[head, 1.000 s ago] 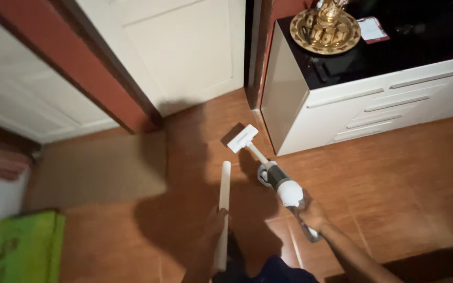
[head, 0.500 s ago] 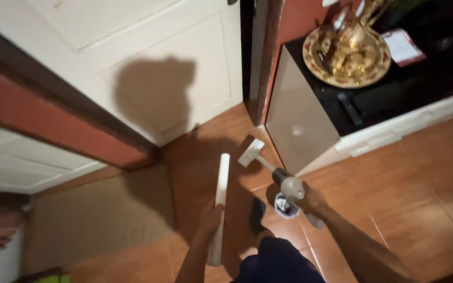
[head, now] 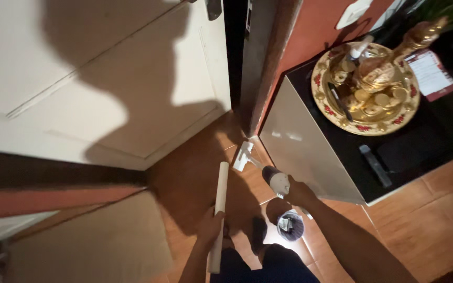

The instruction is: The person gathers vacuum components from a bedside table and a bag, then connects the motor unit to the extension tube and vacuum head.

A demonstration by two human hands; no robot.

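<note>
Right now the left hand (head: 209, 228) grips a white tube (head: 217, 210); the right hand (head: 299, 192) clasps the handheld vacuum (head: 274, 177)

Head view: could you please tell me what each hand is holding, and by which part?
The left hand grips a white tube near its lower end; the right hand holds a handheld vacuum by its rear handle.

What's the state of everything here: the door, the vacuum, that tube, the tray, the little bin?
Door: ajar, dark gap at its edge.
Handheld vacuum: gripped by right hand, nozzle down by the cabinet.
White tube: held lengthwise in left hand.
Gold tray: loaded, resting on the cabinet.
Small bin: open, something inside.
</note>
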